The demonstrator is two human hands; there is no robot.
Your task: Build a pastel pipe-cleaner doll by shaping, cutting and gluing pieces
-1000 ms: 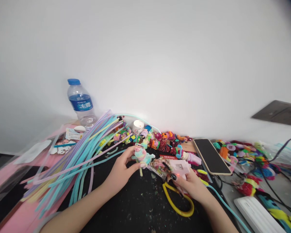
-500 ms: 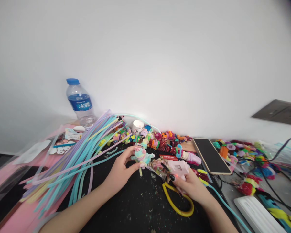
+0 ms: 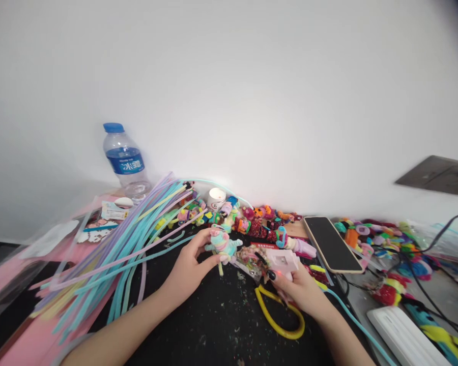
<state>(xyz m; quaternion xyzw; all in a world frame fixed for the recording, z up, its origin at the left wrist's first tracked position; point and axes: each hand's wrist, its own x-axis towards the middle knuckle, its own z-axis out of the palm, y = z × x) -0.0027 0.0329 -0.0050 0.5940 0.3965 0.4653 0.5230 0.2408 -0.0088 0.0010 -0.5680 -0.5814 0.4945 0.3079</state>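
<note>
In the head view, my left hand pinches a small pipe-cleaner figure in turquoise and pink between thumb and fingers, just above the black work surface. My right hand is closed around a pale pink electric trimmer, where a small red light glows. Its head end, beside the figure, has multicoloured fuzz about it. Below it lies a yellow loop, perhaps a scissors handle, partly hidden by my right hand.
Pastel pipe cleaners lie in a bundle at left, with a water bottle behind. Finished fuzzy figures and a paper cup line the wall. At right are a phone, a white power strip or box, and black cables.
The figure in my left hand has tilted or turned slightly. The trimmer in my right hand has shifted a little to the right, away from it.
</note>
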